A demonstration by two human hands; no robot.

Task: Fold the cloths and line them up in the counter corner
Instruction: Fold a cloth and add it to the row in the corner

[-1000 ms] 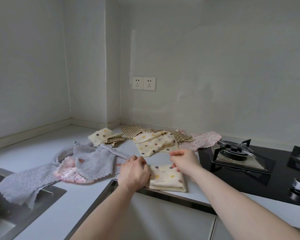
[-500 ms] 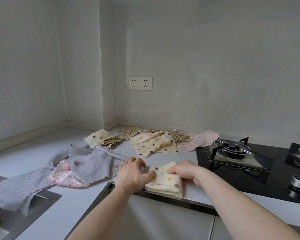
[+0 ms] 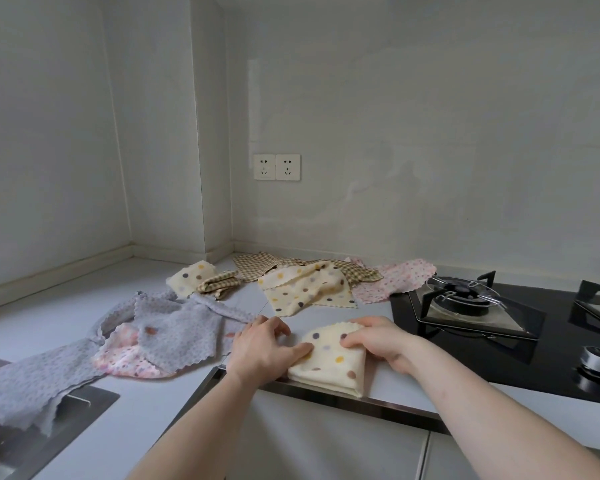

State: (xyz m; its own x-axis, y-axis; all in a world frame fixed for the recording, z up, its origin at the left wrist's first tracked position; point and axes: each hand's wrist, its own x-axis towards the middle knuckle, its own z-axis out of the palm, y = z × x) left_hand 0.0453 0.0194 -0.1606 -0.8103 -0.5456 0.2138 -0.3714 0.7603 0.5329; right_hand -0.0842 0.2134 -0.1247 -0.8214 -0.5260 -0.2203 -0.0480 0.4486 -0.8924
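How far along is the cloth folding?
Early. Nothing is lined up in the counter corner yet. In hand: both hands, left and right, press a folded cream dotted cloth at the counter edge. Left: the grey cloths, pink cloth, checked cloths and cream ones lie loose.

Folded cloth (image 3: 329, 362): cream, dots in purple, yellow, brown.
Open dotted cloth (image 3: 307, 289): cream, same dots.
Small dotted cloth (image 3: 189, 277): cream, grey-brown dots.
Checked cloths (image 3: 267, 266): tan and white gingham.
Grey cloth (image 3: 174, 327): lilac-grey, speckled.
Pink cloth (image 3: 400, 280): pale pink, small dots.
Counter (image 3: 49, 313): light grey.
Hob (image 3: 551, 337): black.
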